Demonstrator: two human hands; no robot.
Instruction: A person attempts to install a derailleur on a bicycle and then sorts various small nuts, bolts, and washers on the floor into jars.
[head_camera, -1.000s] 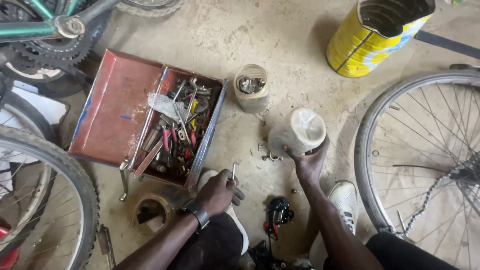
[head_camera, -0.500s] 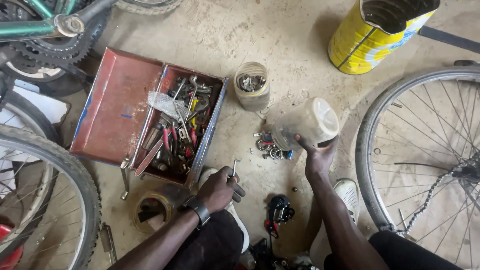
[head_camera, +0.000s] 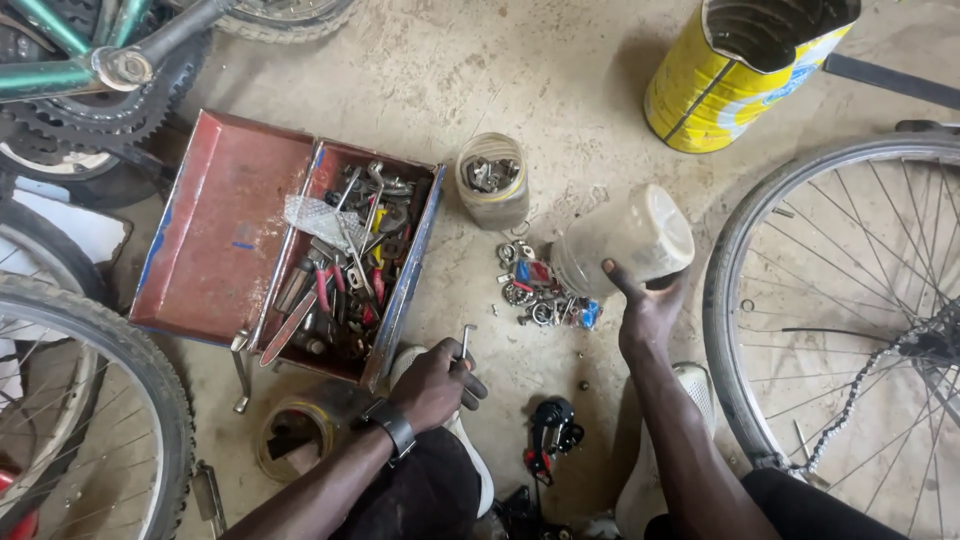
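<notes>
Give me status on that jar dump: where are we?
Done: the plastic jar is tipped on its side in the right hand, and a pile of small metal parts lies on the floor at its mouth. In hand: the left hand holds a hex key. Left: parts unsorted; whether the jar is empty cannot be seen.

Standing at the top right on the concrete floor: a big yellow tin (head_camera: 735, 85) with a blue-and-white label, top cut open. Sitting by the red toolbox (head_camera: 225, 230): a small round can (head_camera: 492, 182) holding metal bits. Being tipped sideways: a cloudy plastic jar (head_camera: 625, 240).
</notes>
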